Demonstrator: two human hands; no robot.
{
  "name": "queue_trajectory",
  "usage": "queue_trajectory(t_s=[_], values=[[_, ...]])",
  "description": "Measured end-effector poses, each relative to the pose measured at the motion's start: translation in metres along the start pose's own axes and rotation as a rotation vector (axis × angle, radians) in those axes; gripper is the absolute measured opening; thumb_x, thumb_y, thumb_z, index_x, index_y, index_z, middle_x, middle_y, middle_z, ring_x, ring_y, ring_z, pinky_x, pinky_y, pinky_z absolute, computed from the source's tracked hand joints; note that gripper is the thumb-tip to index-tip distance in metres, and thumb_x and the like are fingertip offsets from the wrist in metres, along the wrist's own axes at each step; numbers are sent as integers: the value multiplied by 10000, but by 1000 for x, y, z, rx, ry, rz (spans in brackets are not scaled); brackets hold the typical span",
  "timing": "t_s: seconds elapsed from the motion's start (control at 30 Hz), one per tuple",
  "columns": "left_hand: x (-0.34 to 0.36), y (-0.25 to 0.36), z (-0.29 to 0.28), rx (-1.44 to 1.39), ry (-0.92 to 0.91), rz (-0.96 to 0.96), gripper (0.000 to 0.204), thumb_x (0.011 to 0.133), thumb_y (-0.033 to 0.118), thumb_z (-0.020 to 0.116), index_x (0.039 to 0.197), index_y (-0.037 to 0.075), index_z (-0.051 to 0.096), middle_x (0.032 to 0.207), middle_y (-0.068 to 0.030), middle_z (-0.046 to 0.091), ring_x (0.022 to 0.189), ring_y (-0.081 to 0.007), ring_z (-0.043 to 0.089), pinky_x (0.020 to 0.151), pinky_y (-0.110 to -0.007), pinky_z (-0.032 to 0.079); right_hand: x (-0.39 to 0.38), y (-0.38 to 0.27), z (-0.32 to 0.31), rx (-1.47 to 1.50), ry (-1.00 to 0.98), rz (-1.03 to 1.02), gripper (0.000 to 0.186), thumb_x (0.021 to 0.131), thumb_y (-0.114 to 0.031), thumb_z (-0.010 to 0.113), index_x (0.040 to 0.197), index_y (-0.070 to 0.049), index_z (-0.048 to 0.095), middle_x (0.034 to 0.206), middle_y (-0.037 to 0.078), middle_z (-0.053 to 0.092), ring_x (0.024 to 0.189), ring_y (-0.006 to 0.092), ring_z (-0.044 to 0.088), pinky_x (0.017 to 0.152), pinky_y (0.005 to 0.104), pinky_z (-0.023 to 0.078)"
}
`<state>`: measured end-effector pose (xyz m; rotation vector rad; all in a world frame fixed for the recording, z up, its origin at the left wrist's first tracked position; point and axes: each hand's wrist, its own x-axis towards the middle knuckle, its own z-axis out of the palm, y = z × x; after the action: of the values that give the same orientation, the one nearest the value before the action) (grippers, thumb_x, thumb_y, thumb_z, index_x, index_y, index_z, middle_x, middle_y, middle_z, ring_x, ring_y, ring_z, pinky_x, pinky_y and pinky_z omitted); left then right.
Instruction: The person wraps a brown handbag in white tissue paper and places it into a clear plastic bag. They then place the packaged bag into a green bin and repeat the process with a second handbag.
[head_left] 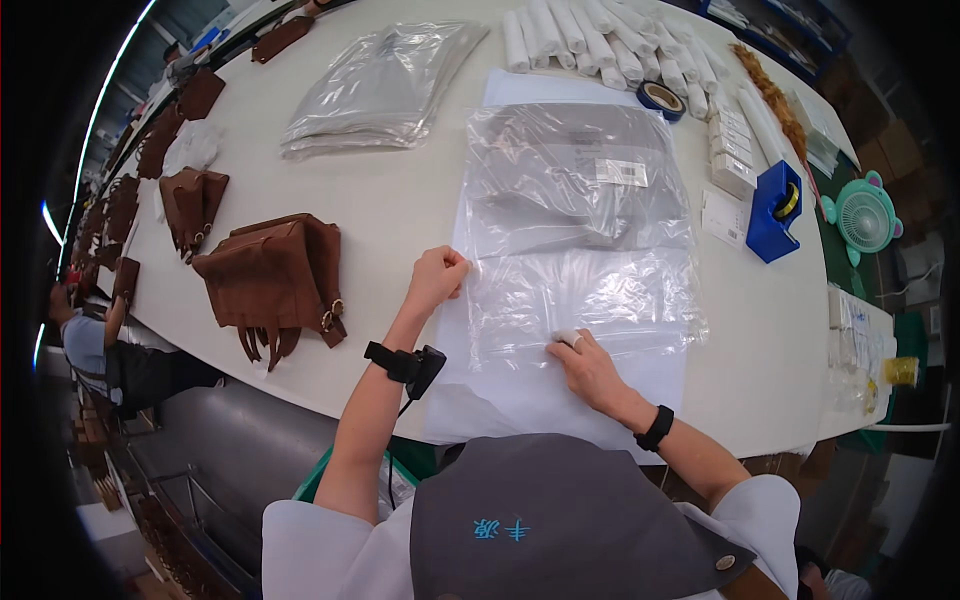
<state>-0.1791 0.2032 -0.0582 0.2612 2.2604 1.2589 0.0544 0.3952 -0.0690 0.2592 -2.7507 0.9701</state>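
A clear plastic bag (pixel 600 290) lies flat before me over white paper sheets (pixel 470 405). Its far half looks grey and carries a white barcode label (pixel 622 173). My left hand (pixel 438 280) is closed, its curled fingertips at the bag's left edge; whatever they may pinch is hidden. At the near edge of the bag, my right hand (pixel 592 372) has its fingers curled onto the plastic, gripping it. To the left of my left hand sits a brown bag (pixel 270 275) with straps hanging toward me.
Stacked clear bags (pixel 385 90) lie at the far left, white rolls (pixel 600 40) at the far right. A dark tape roll (pixel 661 100), small white boxes (pixel 731 150) and a blue tape dispenser (pixel 774 212) stand right. A green fan (pixel 865 217) is beyond. Another person (pixel 95 345) works at left.
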Motion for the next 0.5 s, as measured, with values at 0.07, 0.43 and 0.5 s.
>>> queue_trajectory(t_s=[0.07,0.43,0.5], values=[[-8,3,9,-276,257,40,298,780,251,705,800,-38,634,626,-77,604,484,-149,600,448,-285,503,-4,-5,4,-11,30,-2,276,719,94,553,964,-22,602,1029,115,570,915,301,543,805,376,475],[-10,6,23,115,-40,-11,233,760,202,680,680,-9,620,552,-108,625,467,-174,622,460,-303,523,-40,-25,-68,312,-1,287,112,766,73,551,767,-33,515,704,66,515,708,188,563,652,307,472],[-15,-8,20,-52,-17,-52,223,779,194,692,773,-13,608,587,-117,633,483,-176,620,455,-306,518,-83,-24,-154,852,264,504,188,781,77,583,726,-56,462,742,9,475,726,122,537,724,309,525]])
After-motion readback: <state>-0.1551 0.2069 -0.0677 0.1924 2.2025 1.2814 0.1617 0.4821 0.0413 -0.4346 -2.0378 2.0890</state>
